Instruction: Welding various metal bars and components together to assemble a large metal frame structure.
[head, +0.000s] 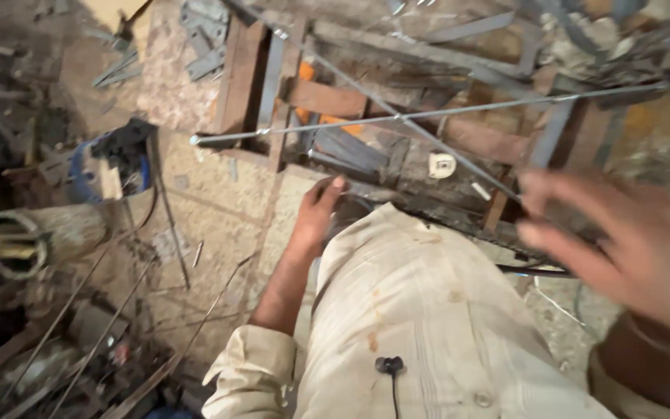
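Head view: long thin steel rod lies left-right across upper frame, above both hands. Left hand nearer, fingers loose, empty; right hand splayed, blurred, at right edge.

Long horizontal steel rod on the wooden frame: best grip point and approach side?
Grip the long steel rod on the bare stretch left of where it crosses the diagonal rod, coming from above with fingers wrapped across its axis. It lies nearly flat on the wooden frame, with its left end overhanging freely. The left hand is nearest; the right hand is blurred, fingers spread.
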